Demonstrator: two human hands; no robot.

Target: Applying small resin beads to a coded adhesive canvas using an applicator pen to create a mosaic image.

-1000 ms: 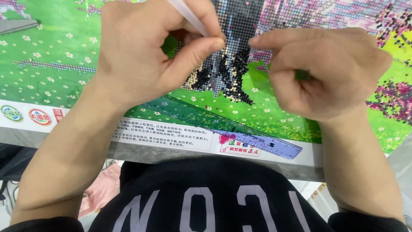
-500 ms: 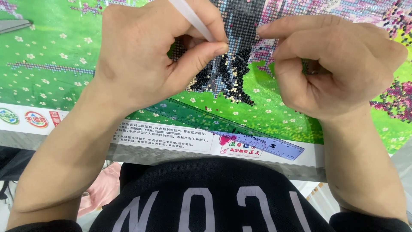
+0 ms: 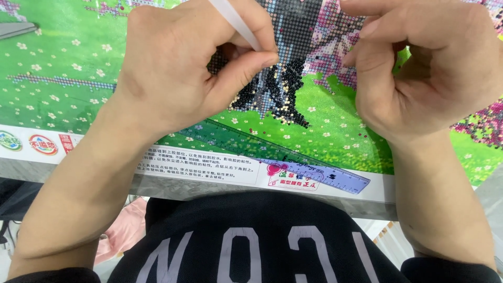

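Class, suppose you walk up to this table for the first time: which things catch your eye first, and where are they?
The bright green bead-mosaic canvas with white flowers fills the table, with a dark patch of black and cream beads at its centre. Just above that patch, the left hand pinches a thin white plastic pen, while the right hand hovers curled at the upper right. A translucent blue plastic ruler lies slanted along the near edge.

canvas (image 3: 78,78): green, white flowers; beads (image 3: 277,89): black, cream, pink | pen (image 3: 236,21): white | ruler (image 3: 314,170): clear purple-blue
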